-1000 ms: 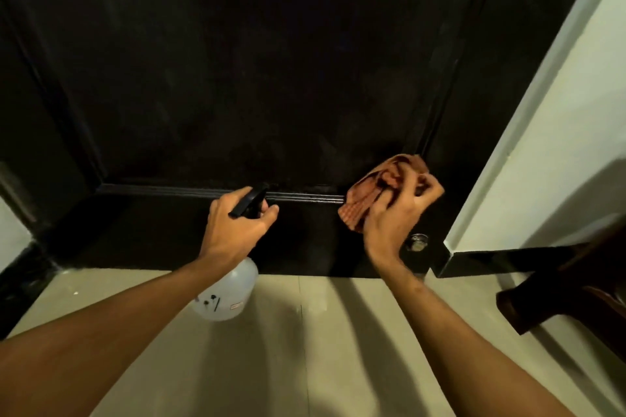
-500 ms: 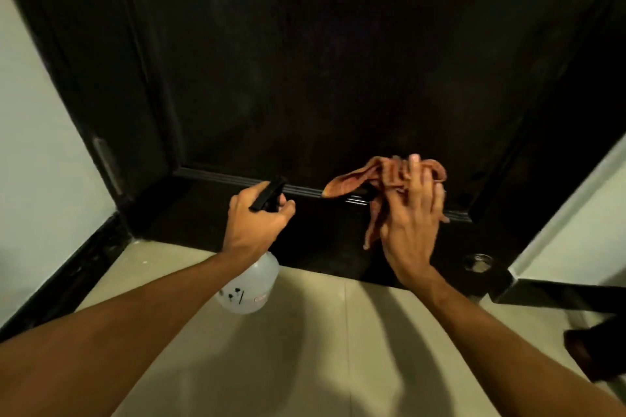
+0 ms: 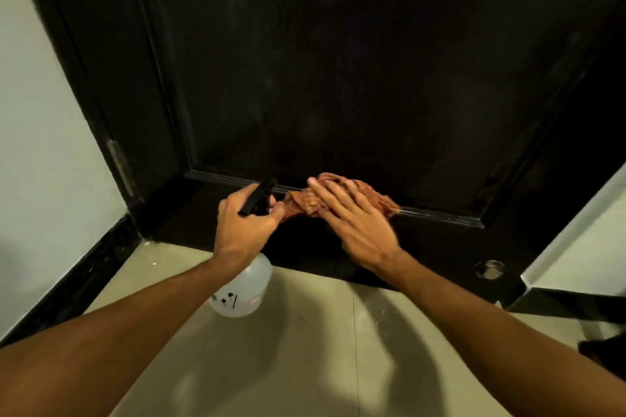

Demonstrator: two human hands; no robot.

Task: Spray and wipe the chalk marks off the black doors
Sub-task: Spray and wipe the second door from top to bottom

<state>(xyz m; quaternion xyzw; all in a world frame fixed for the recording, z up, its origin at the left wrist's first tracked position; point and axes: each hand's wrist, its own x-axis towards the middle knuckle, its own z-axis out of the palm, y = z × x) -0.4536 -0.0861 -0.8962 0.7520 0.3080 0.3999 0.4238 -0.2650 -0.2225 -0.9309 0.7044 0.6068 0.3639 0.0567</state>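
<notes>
A black panelled door (image 3: 338, 78) fills the upper view, seen near its bottom edge. My left hand (image 3: 247, 227) grips the black trigger head of a clear plastic spray bottle (image 3: 242, 294), which hangs below the hand above the floor. My right hand (image 3: 355, 217) lies with straight fingers on a crumpled orange-brown cloth (image 3: 376, 195), pressing it against the moulding at the bottom of the door's panel. The cloth's left end nearly touches the left hand. I see no clear chalk marks on the dark surface, only faint smudges.
A pale tiled floor (image 3: 305, 349) lies below. Light walls (image 3: 34, 145) stand at left and right with a black skirting (image 3: 84, 281). A hinge (image 3: 118, 162) shows on the left door frame. A round metal door stop (image 3: 489, 269) sits by the door's lower right corner.
My right hand has slid the cloth leftward along the bottom moulding, from near the right corner to beside the left hand. The view has swung left; the left hand keeps holding the bottle.
</notes>
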